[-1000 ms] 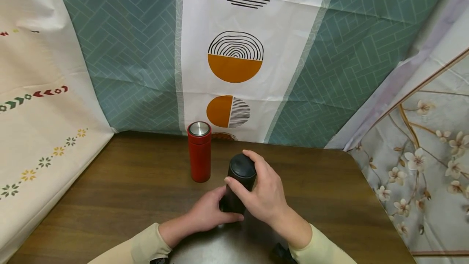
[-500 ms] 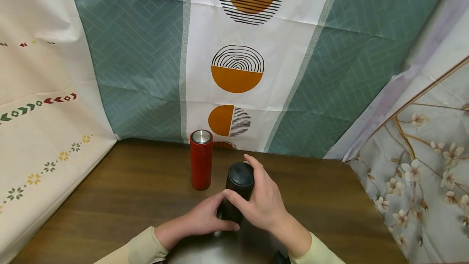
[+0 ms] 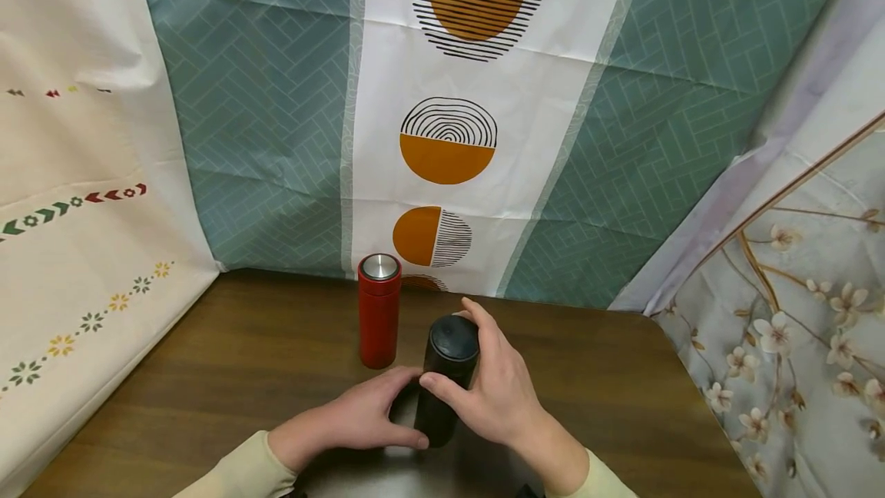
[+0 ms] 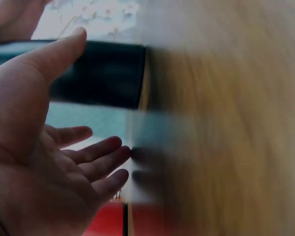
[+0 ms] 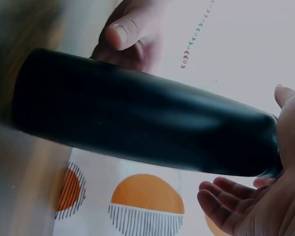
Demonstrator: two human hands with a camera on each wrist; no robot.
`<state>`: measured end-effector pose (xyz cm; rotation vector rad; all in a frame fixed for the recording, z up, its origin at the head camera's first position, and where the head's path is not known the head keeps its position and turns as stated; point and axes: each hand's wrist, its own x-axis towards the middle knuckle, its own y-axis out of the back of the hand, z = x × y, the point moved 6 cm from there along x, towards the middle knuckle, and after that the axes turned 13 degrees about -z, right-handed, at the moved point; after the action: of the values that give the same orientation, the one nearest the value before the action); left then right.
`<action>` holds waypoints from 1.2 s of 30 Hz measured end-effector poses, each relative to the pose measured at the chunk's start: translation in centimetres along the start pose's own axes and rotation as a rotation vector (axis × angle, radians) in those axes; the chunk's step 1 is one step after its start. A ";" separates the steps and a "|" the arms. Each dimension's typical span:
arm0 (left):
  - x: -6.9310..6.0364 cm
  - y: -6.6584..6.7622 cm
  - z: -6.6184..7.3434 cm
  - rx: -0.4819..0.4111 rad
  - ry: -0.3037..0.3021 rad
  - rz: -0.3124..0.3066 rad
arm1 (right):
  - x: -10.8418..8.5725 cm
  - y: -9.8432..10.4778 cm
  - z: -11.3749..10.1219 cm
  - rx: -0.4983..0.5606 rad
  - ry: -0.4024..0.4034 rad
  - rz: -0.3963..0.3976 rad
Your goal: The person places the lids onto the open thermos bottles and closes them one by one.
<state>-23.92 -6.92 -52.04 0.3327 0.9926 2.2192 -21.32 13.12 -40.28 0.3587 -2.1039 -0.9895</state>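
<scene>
A black cylindrical thermos-like bottle (image 3: 437,398) with a dark lid stands upright on the brown table, between the two hands. The left hand (image 3: 366,413) is at its lower left; the left wrist view shows its fingers (image 4: 101,160) spread away from the bottle, while its thumb overlaps the bottle's outline. Around the lid end curves the right hand (image 3: 501,386). Its thumb and loosely bent fingers (image 5: 226,196) appear apart from the bottle's sides in the right wrist view; whether the palm touches the lid cannot be seen.
A red thermos (image 3: 379,325) with a silver lid top stands behind and left of the black bottle. The wooden table (image 3: 207,375) ends at hanging patterned cloths: teal and white (image 3: 276,137) behind, cream (image 3: 69,252) at left, floral (image 3: 781,375) at right.
The left hand has drawn leftward from the black bottle, widening the gap. The right hand stays around the lid. The whole scene shifts down as the head view tilts up.
</scene>
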 end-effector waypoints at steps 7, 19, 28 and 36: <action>-1.1 1.2 -0.8 0.123 0.075 0.018 | -1.2 -0.3 1.7 -0.019 -0.079 -0.055; -1.5 1.4 -1.0 0.177 0.123 0.028 | -1.6 0.1 3.6 -0.074 -0.107 -0.162; -2.1 1.1 -0.4 0.307 0.111 0.008 | -2.1 -0.1 4.1 -0.145 -0.104 -0.255; -3.5 1.1 -0.7 0.303 0.146 -0.008 | -2.6 -0.4 4.8 -0.153 -0.115 -0.293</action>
<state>-22.20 -10.15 -51.60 0.3021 1.4118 2.1085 -23.20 16.79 -43.88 0.5552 -2.0986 -1.3619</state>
